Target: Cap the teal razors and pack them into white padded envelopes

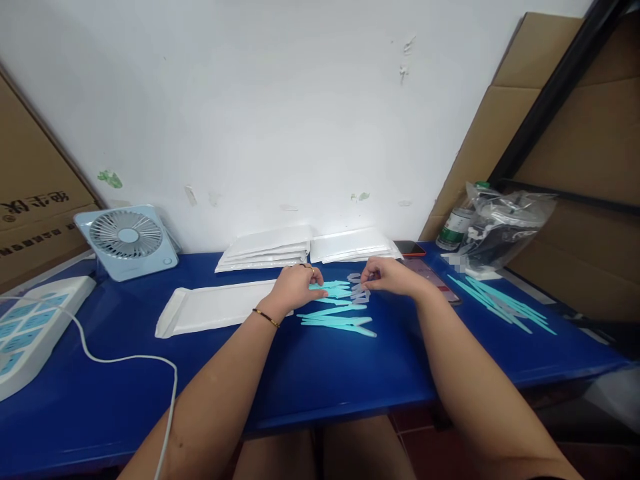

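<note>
Viewing from the head camera, both hands are being held low over a blue table (310, 373). The left hand (295, 288) is being pressed, fingers curled, onto a small heap of turquoise plastic strips (336, 313) lying at the table's centre. The right hand (390, 275) is being closed in a pinch on a small greyish clear piece (361, 291) at the heap's far edge.

A flat white padded envelope (215, 308) is lying open-ended just left of the heap; more are being kept stacked against the wall (265, 252). A second scatter of strips (503, 305) is lying well apart to the right.

Risk is being judged as follows: the loose strips are likely to slide or mix if brushed by a wrist, and the desk fan (127, 241) could be shifting light pieces.

Print on the cardboard box (35, 220) is being seen inverted and cannot be read; the bottle label (454, 230) is too small.
</note>
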`<state>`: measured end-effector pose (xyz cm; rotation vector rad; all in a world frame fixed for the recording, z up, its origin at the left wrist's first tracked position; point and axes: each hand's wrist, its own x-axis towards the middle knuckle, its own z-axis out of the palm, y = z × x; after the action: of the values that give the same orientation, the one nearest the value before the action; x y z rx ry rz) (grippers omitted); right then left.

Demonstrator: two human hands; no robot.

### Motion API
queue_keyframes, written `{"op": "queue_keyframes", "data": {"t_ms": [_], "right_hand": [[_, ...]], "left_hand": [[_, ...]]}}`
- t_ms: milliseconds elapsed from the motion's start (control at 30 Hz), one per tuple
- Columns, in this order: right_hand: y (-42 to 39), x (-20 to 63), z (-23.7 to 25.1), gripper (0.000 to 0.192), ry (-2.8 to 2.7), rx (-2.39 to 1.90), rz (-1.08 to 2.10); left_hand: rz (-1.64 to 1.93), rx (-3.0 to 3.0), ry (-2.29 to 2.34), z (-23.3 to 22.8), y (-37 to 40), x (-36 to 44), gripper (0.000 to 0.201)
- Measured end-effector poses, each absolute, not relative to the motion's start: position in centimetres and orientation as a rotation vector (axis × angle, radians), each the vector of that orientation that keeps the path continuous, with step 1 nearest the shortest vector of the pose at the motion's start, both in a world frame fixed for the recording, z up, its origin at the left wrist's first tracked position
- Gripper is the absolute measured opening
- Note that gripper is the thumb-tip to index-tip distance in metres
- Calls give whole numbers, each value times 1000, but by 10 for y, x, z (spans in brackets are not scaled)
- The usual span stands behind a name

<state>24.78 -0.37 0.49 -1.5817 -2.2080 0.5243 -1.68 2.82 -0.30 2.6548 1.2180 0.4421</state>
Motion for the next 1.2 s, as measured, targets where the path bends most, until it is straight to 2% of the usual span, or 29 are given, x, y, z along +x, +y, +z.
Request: {"op": "queue_keyframes", "data": {"t_ms": [133, 233, 433, 600, 700, 800, 933, 1067, 1200], "right_hand": [[-6, 246, 6, 17, -2293, -1485, 639], [-7, 243, 5, 21, -2364, -1464, 714], [-4, 241, 1, 26, -2441, -1363, 836], [0, 250, 0, 22, -2268, -1516, 585], [0, 250, 2, 27, -2194, -1577, 509], [-4, 247, 4, 26, -2204, -1532, 615], [-8, 243, 7, 27, -2303, -1434, 785], [-9, 238, 8, 33, -2430, -1335, 897], [-7, 237, 5, 31, -2415, -1302, 847]], "left_hand": [[229, 2723, 1060, 0, 11, -4, 25], [116, 2699, 1112, -1, 3, 3, 19], [209, 2672, 1202, -2, 10, 2, 19], [314, 2609, 1335, -1, 25, -10, 18], [371, 2568, 1309, 0, 25, -12, 27], [249, 2596, 1129, 4, 17, -10, 31], [10, 2553, 1039, 5, 6, -5, 20], [70, 2601, 1109, 2, 7, -1, 17], [187, 2712, 1152, 1, 15, -3, 17]]}}
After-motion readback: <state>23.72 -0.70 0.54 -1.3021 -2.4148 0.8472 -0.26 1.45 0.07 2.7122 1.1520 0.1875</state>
